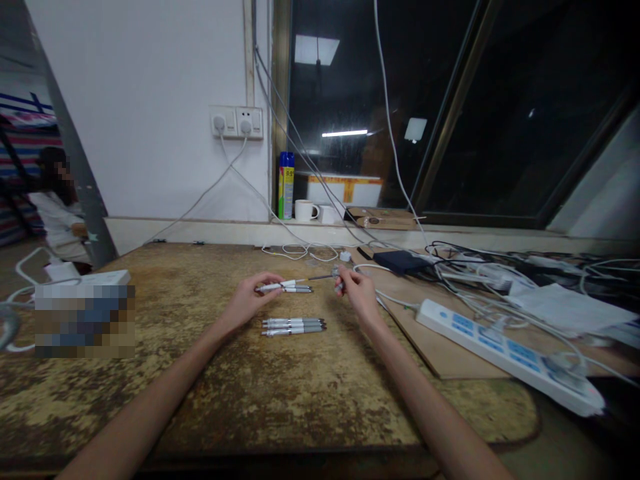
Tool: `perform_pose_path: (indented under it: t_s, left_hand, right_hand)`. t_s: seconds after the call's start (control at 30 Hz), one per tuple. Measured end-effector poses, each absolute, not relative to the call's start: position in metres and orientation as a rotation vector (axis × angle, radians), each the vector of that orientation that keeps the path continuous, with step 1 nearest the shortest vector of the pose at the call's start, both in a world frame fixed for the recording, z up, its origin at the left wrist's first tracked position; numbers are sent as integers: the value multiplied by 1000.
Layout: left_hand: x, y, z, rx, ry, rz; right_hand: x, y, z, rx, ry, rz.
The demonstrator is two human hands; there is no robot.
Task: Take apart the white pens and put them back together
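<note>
My left hand (250,297) is closed around a white and grey pen body (280,285) with its thin refill sticking out to the right. My right hand (356,288) is pinched on a small grey pen piece (338,272) at the tip of that refill. Another white pen (299,289) lies just beneath the held one. Three more white and grey pens (293,326) lie side by side on the worn wooden table (210,373), nearer to me, between my two forearms.
A white power strip (505,350) lies on a board at the right among tangled cables and papers (570,308). A dark box (401,261) sits behind my right hand. A spray can (286,185) and a mug (305,210) stand on the sill. A seated person (60,207) is at far left.
</note>
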State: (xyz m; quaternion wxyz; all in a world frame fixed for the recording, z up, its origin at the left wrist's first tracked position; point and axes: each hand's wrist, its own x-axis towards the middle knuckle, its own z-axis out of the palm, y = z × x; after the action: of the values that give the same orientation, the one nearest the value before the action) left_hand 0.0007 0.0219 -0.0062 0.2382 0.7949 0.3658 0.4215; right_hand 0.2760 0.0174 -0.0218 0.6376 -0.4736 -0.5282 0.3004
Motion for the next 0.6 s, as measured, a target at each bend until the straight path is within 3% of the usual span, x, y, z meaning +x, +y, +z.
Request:
perform_pose_path:
  t_s: [0.6]
  left_hand:
    - [3,18,-2,2147,1002,1188]
  right_hand:
    - [277,17,-21,-1114,-1187,668]
